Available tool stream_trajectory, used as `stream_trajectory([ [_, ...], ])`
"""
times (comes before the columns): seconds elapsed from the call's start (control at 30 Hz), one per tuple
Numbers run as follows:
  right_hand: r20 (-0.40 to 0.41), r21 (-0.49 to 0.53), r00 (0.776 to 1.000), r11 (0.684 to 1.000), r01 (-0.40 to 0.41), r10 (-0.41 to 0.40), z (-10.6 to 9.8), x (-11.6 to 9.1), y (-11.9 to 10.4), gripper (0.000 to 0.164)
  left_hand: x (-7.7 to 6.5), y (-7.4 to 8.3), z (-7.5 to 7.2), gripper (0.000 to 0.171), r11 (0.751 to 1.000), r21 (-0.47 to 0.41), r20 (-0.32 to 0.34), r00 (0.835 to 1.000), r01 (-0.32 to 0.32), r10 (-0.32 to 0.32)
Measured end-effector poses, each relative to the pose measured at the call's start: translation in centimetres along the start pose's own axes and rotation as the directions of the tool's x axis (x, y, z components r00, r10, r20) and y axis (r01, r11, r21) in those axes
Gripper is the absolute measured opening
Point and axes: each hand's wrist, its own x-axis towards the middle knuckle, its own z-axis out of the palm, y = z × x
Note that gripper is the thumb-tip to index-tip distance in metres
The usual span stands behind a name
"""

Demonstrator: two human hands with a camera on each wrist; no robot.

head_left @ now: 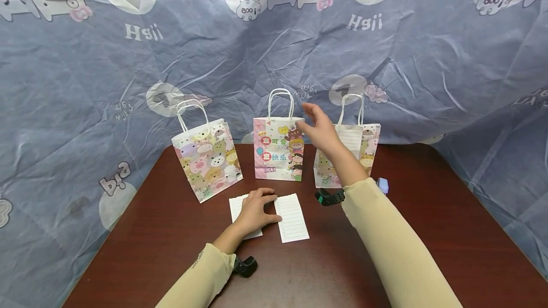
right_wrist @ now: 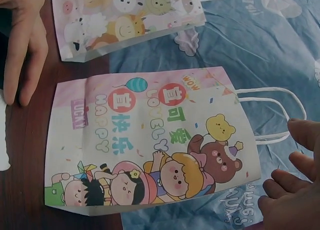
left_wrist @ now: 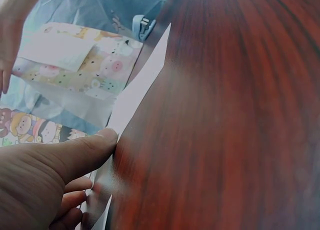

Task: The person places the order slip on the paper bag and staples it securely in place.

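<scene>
Head view: left hand (head_left: 252, 210) low on the bench (head_left: 128, 251), just below frame centre. Thumb and forefinger apart, at the left edge of a ruled paper sheet (head_left: 292, 220); left-wrist view has the thumb tip at that sheet's edge, remaining fingers loosely bent at lower left. Second ruled sheet (head_left: 236, 206) partly covered by the same hand, to its left in the frame.

Right hand (head_left: 323, 129) raised, right of frame centre. Fingers and thumb spread wide, grasp empty, beside the upper right corner of the middle paper gift bag (head_left: 267, 156). Right-wrist view: fingers at lower right, near the white rope handle (right_wrist: 295, 100); contact there cannot be told.

Middle bag upright in the head frame; cartoon children, a bear, lettering "LOVELY" and "HAPPY". Animal-print bag (head_left: 214, 160) to the left, tilted in the frame. Similar animal-print bag (head_left: 369, 151) to the right, partly behind the right arm, a ruled slip (head_left: 348, 134) against its front.

Small pale-blue object (head_left: 383, 185) right of that bag, kind unclear. Printed blue-grey cloth (head_left: 248, 65) across the upper frame. Cream sleeves (head_left: 398, 232), dark wrist straps (head_left: 245, 267).
</scene>
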Motion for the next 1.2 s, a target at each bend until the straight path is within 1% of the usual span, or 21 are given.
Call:
stream_trajectory([
  [0.2,-0.015,0.047,1.000,0.999,-0.021,0.022,0.6,0.7,0.3,0.064,0.0,0.0,0.0,0.060,1.000,-0.007,0.000,1.000,0.004,-0.004],
  [0.4,0.016,0.033,0.999,0.998,-0.044,0.044,1.1,0.9,0.8,0.063,0.0,-0.1,0.1,0.056,1.000,-0.012,-0.012,1.000,0.003,-0.003],
  [0.53,0.020,0.033,0.998,0.997,-0.063,0.062,1.4,0.9,1.2,0.062,0.1,-0.1,0.1,0.054,1.000,-0.018,-0.015,1.000,0.003,-0.003],
  [0.83,-0.004,0.087,0.999,0.996,-0.038,0.038,2.0,1.1,1.7,0.055,0.2,-0.1,0.1,0.054,1.000,-0.022,-0.016,1.000,0.009,-0.010],
  [1.03,-0.038,0.039,0.998,0.998,-0.044,0.045,2.2,1.0,2.5,0.046,0.1,-0.1,0.1,0.053,0.999,-0.030,-0.017,1.000,0.011,-0.011],
  [1.2,-0.089,0.035,0.996,0.999,-0.024,0.027,2.3,0.9,2.7,0.038,0.1,0.0,0.1,0.052,0.999,-0.037,-0.019,1.000,0.011,-0.011],
])
